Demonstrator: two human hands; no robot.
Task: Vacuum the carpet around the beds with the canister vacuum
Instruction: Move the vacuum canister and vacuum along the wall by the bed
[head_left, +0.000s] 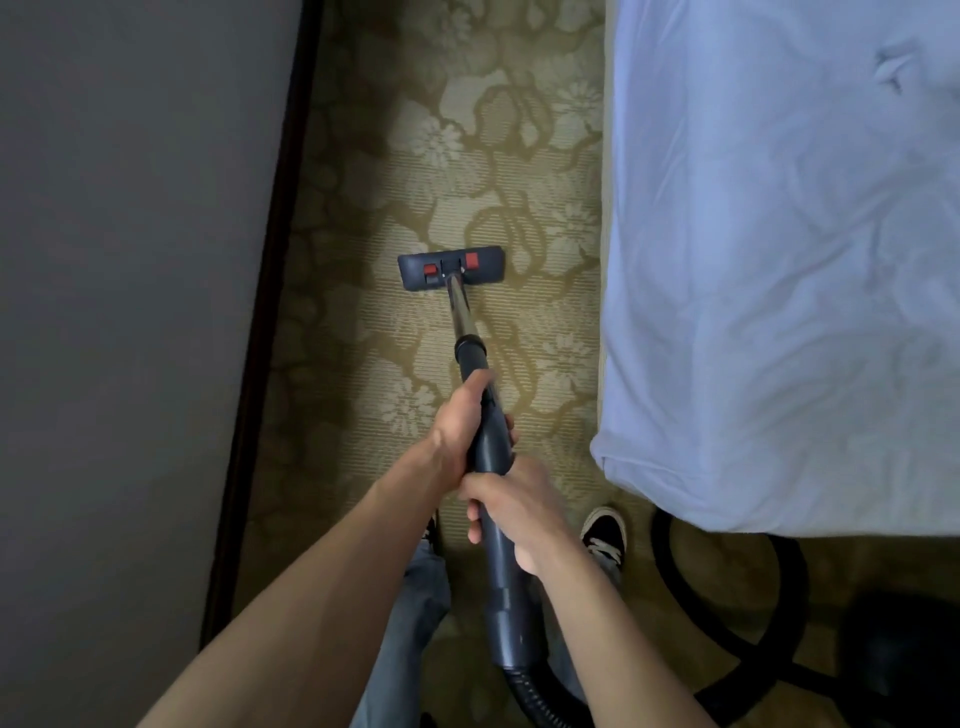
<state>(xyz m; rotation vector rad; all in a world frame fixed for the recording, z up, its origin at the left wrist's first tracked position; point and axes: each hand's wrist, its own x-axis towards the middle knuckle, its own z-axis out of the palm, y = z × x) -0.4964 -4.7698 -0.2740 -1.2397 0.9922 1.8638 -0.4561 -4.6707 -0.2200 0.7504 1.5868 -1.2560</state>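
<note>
A dark vacuum floor head (451, 268) with two red tabs lies flat on the olive floral carpet (358, 332), in the strip between a wall and a bed. A metal wand (459, 312) runs back from it to a dark grey handle tube (491, 441). My left hand (460, 423) grips the tube higher up. My right hand (511, 506) grips it just below. The ribbed black hose (530, 693) leaves the tube's end at the bottom of the view.
A bed with a white sheet (779, 260) fills the right side. A grey wall (130, 260) with a dark baseboard (270, 260) runs along the left. The black hose loops (795, 597) on the carpet near the dark canister (904, 644) at bottom right. My shoe (605, 535) stands by the bed corner.
</note>
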